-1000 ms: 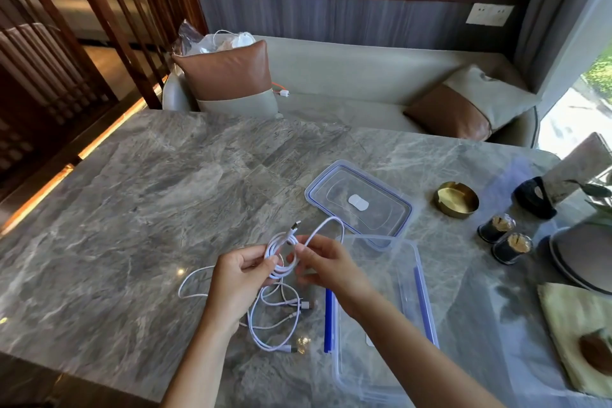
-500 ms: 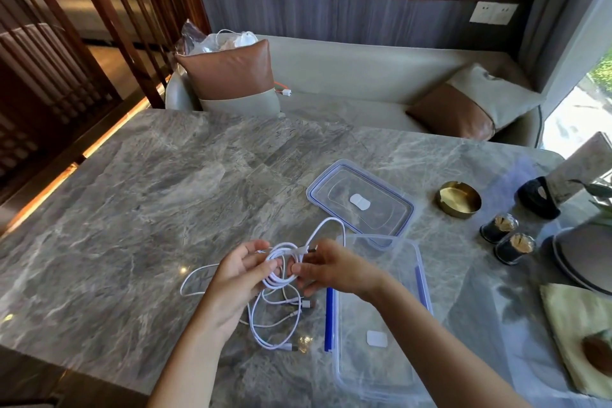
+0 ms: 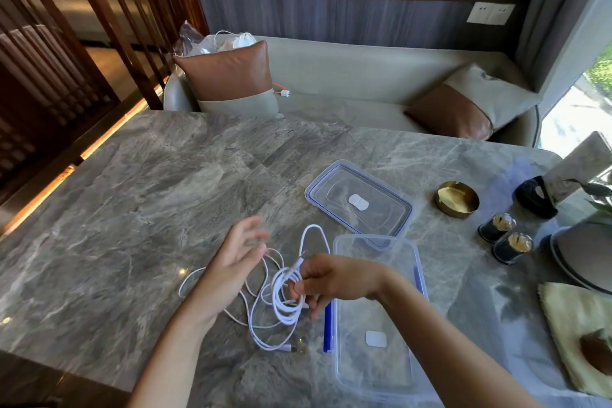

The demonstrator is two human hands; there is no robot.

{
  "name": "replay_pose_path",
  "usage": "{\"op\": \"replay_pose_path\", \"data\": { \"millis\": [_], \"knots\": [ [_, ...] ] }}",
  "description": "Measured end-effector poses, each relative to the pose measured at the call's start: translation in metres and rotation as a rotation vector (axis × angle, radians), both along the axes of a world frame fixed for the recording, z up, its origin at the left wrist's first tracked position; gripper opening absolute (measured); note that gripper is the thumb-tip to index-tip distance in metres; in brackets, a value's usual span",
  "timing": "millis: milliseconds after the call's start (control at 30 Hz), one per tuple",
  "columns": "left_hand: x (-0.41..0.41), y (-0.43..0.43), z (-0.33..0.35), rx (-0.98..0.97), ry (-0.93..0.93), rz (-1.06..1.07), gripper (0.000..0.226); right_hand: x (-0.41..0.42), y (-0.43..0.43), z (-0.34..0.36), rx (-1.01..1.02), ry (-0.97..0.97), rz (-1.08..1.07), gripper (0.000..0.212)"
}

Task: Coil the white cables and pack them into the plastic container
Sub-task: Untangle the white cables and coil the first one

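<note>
The right hand (image 3: 334,278) is gripping the coiled cable (image 3: 281,303) in curled fingers, just left of the container (image 3: 377,371) on the table (image 3: 132,209); the left hand (image 3: 231,267) is hovering alongside, fingers spread, holding nothing.

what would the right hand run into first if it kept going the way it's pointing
Probably the open left hand, just past the white cable coil that the right hand grips, though depth is unclear.

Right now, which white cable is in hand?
The coiled cable, gripped by the right hand; the loose cables lie on the table, and the left hand holds nothing.
</note>
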State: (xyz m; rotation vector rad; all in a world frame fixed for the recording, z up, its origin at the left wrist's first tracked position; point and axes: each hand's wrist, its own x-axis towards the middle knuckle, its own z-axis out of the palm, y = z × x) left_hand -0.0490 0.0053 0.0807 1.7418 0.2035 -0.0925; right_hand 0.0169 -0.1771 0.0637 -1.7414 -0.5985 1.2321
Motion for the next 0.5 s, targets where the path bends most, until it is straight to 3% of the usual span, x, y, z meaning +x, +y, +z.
{"op": "replay_pose_path", "data": {
  "millis": [100,200,367,500],
  "knots": [
    [0.011,-0.007,0.015,0.382,-0.23,-0.285,0.049,0.0,0.001,0.001,-0.027,-0.031,0.093,0.015],
    [0.019,-0.017,0.014,0.527,-0.191,-0.449,0.043,0.001,0.001,0.002,-0.022,-0.107,0.129,0.018],
    [0.021,-0.012,0.004,0.778,-0.119,-0.375,0.023,0.008,-0.007,0.006,-0.05,-0.304,0.08,0.019],
    [0.015,-0.002,-0.001,0.809,-0.141,-0.263,0.033,0.015,-0.01,0.003,-0.027,-0.393,-0.134,0.018]
  ]
}}
